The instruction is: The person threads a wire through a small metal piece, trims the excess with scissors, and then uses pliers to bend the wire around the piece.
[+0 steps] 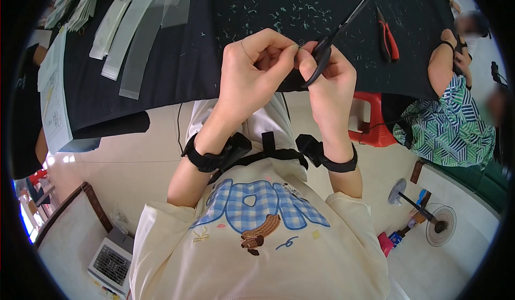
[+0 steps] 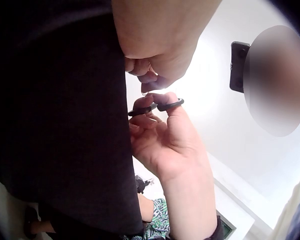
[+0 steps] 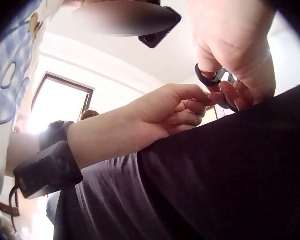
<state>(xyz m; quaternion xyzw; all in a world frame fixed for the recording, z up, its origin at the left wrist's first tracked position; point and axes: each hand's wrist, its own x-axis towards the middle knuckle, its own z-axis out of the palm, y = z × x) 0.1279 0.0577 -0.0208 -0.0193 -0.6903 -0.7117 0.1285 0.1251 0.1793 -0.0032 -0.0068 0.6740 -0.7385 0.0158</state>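
Both hands meet at the near edge of a black-covered table (image 1: 177,64). My right hand (image 1: 328,77) grips black scissors (image 1: 343,24) by the handles, with the blades pointing up and to the right over the table. My left hand (image 1: 287,50) is curled, thumb and forefinger pinching a small thin piece just left of the scissor handles; I cannot tell what it is. In the left wrist view the scissor handles (image 2: 157,106) sit on the right hand's fingers (image 2: 162,135). In the right wrist view the left hand (image 3: 177,110) is curled close to the scissors (image 3: 210,80).
Red-handled pliers (image 1: 389,40) lie on the cloth to the right, among several small pale clippings (image 1: 289,10). Clear plastic strips (image 1: 134,32) lie at the upper left. Another person in green patterned clothing (image 1: 450,123) sits at the right beside a red stool (image 1: 370,123). A fan (image 1: 437,225) stands on the floor.
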